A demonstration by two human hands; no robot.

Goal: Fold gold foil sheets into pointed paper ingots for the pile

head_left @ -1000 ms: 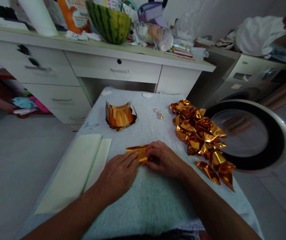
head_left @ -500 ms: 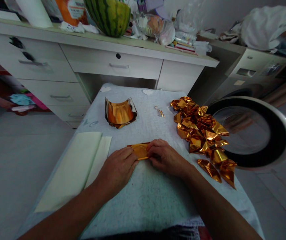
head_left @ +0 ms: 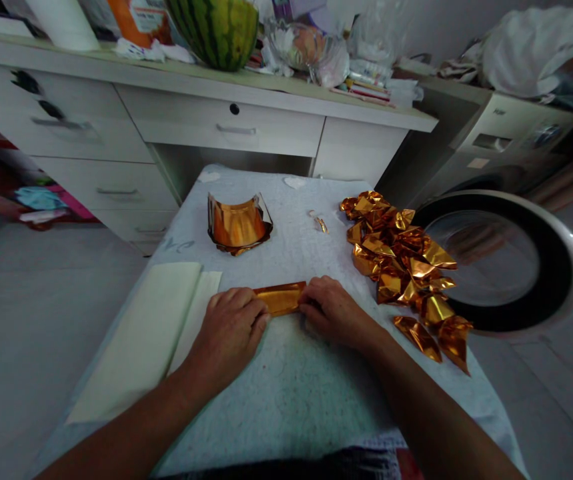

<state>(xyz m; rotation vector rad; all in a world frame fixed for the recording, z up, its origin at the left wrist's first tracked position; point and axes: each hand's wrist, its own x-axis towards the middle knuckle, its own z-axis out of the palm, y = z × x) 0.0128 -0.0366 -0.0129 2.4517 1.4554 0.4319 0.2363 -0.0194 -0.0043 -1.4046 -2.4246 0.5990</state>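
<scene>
A folded strip of gold foil paper (head_left: 281, 299) lies flat on the cloth-covered table, stretched between my two hands. My left hand (head_left: 239, 320) grips its left end, thumb and fingers pressed together. At the right end, my right hand (head_left: 329, 308) pinches the strip with its fingers curled; the fingertips are partly hidden. Beyond the hands stands a curved stack of gold foil sheets (head_left: 239, 225). A heap of folded gold foil pieces (head_left: 399, 253) spreads over the right side. Small foil scraps (head_left: 321, 223) lie between the stack and the heap.
Folded pale paper sheets (head_left: 136, 333) lie along the table's left side. White drawers (head_left: 236, 127) with a cluttered top and a cut watermelon (head_left: 216, 30) stand behind. To the right is a washing machine with its round door (head_left: 511, 260) open near the heap.
My hands have moved slightly apart, and more of the foil strip shows between them. The left hand shifted a little left. Both hands still hold the strip.
</scene>
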